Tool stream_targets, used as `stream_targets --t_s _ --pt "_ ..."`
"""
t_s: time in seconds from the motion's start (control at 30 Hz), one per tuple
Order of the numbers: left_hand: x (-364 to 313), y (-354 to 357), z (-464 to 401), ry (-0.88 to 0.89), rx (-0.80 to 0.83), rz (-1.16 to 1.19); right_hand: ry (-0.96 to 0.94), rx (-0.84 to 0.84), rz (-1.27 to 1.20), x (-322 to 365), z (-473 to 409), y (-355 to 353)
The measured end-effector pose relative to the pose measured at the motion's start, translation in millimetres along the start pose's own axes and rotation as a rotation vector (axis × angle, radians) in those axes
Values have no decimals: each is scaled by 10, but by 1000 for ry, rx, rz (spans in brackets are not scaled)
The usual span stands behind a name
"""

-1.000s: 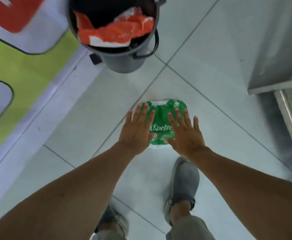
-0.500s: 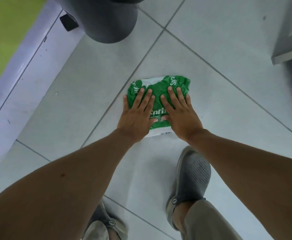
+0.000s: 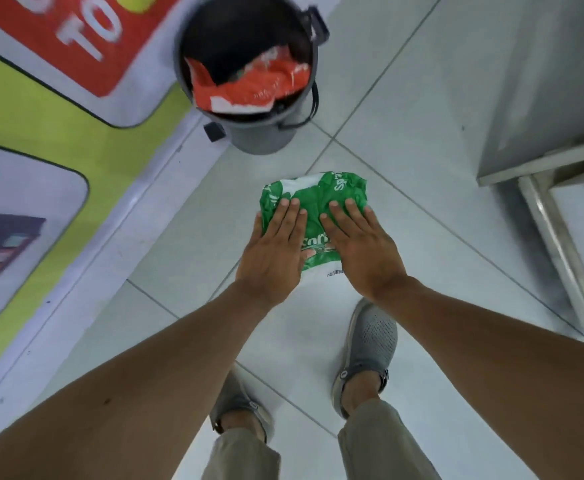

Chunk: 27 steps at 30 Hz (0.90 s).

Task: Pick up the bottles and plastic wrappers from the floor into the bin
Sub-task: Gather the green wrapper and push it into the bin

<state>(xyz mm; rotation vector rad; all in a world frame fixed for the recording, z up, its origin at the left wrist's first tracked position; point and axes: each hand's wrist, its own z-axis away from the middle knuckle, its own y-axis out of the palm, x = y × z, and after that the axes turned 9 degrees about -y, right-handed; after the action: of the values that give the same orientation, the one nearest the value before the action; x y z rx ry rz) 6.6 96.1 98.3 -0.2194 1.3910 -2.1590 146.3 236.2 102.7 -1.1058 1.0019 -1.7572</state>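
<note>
A crumpled green and white plastic wrapper [image 3: 318, 195] with a soft-drink logo sits between my two hands, low over the white tiled floor. My left hand [image 3: 273, 251] lies over its left side and my right hand [image 3: 359, 244] over its right side. The fingers press on top and the thumbs are hidden beneath. A grey round bin [image 3: 262, 136] stands open just beyond the wrapper, with an orange wrapper [image 3: 249, 88] inside it.
A printed panel [image 3: 41, 98] in green, red and white runs along the left. A steel cabinet [image 3: 543, 81] with a metal leg [image 3: 560, 244] stands at the right. My grey shoes [image 3: 370, 341] are on the tiles below my hands.
My hands have gathered the wrapper, which is more bunched than before. The view has tilted up, so the bin's open top is back in sight.
</note>
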Motion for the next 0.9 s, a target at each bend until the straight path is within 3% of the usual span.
stream_targets --t_s 0.2,0.4,0.53,0.7,0.8,0.9 --pt "235 -1372 -290 1 -195 -39 -17 -181 123 49 -528 -1315" --pt "716 -2098 -1144 -96 -266 -217 29 -158 233 -44 -1643 -1907" --pt "850 -2023 -1557 -257 -300 -162 50 -140 269 -52 -2281 -1814" --pt "1098 -1617 -1664 -328 -324 -192 29 8 332 -60 -2688 -1353" --pt "1251 -1415 -1849 -254 -222 -157 56 154 343 -163 -2844 -1078" --pt "1293 -1366 -2004 -222 -59 46 90 293 299 -255 -2969 -945"
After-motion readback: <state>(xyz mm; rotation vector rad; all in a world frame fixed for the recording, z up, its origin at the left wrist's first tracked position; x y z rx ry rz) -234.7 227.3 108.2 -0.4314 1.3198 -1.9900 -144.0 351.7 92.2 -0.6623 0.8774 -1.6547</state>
